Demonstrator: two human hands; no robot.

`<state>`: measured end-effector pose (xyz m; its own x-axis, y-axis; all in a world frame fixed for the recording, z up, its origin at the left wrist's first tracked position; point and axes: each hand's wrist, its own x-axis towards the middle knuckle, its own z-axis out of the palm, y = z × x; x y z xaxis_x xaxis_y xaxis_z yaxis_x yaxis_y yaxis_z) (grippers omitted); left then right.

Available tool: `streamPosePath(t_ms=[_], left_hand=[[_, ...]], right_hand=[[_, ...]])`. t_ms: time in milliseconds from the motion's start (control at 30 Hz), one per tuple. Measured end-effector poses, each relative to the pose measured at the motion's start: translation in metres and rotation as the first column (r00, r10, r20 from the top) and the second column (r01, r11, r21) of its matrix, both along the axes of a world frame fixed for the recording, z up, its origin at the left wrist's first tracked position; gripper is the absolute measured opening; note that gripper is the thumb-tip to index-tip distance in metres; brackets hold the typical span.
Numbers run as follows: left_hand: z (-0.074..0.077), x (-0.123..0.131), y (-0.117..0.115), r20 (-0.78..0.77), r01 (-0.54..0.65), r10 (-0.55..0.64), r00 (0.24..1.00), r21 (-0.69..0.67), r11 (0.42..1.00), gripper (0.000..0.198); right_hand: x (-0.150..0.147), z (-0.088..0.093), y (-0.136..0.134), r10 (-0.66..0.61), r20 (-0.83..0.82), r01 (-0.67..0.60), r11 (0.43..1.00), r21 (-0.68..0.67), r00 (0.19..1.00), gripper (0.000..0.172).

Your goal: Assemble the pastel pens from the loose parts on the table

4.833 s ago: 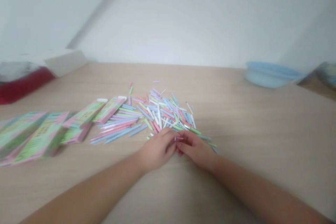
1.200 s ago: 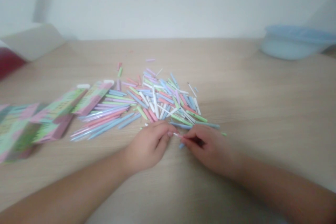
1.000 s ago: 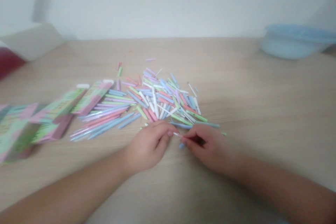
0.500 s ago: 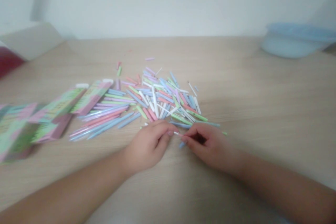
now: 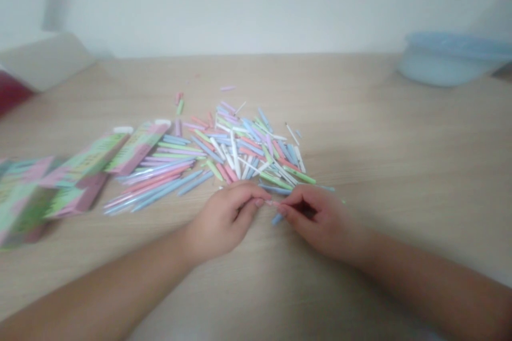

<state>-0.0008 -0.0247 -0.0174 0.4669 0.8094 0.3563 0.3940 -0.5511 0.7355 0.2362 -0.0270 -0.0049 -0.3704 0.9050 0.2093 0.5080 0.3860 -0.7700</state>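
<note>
Several pastel boxes [image 5: 136, 148], contents hidden; fingers [image 5: 248, 214] pinch slim piece [image 5: 271, 203].

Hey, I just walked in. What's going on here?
A person is at a table, pinching a small thin piece between the fingertips of the left hand and the right hand; it is too blurred to name. Just beyond the hands lies a loose pile of pastel sticks. Printed boxes lie to the left, and a blue basin stands at the far right.
</note>
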Motion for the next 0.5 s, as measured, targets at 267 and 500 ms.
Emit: streamPosePath(t_ms=[267, 500], left_hand=[[-0.0009, 0.0007, 0.0015, -0.001, 0.002, -0.002, 1.000, -0.002, 1.000, 0.022], [0.0008, 0.0004, 0.0014, -0.006, 0.036, -0.036, 0.999, 0.009, 0.999, 0.023]], right_hand=[[-0.0003, 0.0008, 0.0008, 0.010, -0.004, -0.010, 1.000, -0.012, 1.000, 0.025], [0.0004, -0.0020, 0.0023, 0.011, 0.010, -0.011, 1.000, 0.004, 1.000, 0.022]])
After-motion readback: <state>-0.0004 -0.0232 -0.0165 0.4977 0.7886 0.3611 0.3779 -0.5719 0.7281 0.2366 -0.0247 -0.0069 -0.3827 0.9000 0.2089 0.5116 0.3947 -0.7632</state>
